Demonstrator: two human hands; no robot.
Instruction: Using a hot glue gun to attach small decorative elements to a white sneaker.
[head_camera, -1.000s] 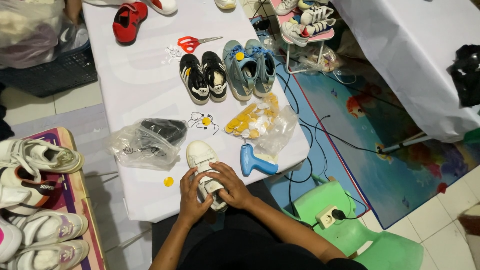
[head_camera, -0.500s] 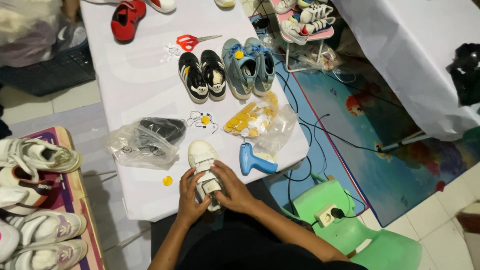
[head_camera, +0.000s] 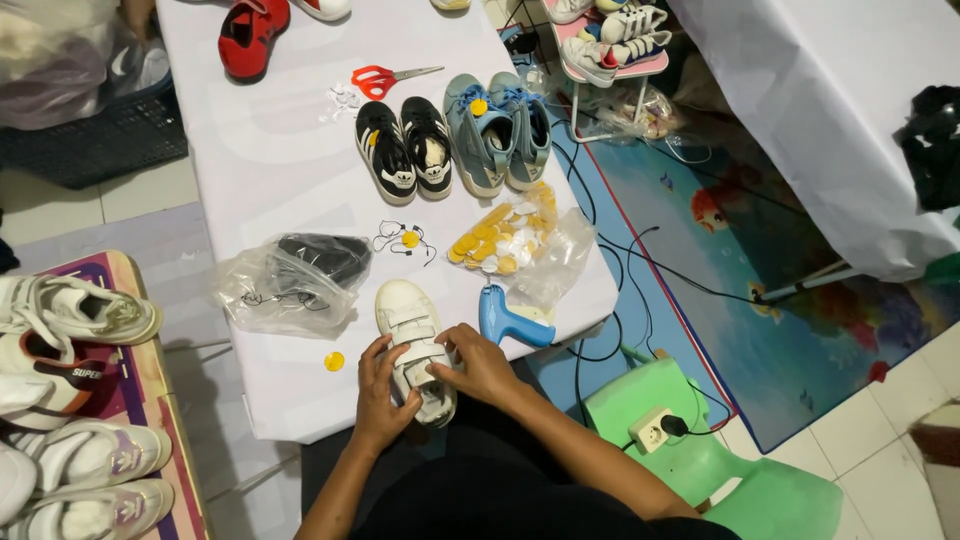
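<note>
Here, both hands (head_camera: 432, 382) grip the white shoe (head_camera: 413, 345) — toe pointing away, lengthwise up the table (head_camera: 280, 170).

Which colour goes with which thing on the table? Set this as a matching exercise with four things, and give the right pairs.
Things:
1. scissors
2. tagging gun
3. shoe under both hands
4. round tag beside that shoe

Colours:
A. white
B. yellow
C. red handles
D. blue

Pairs: 1-C, 2-D, 3-A, 4-B
</note>
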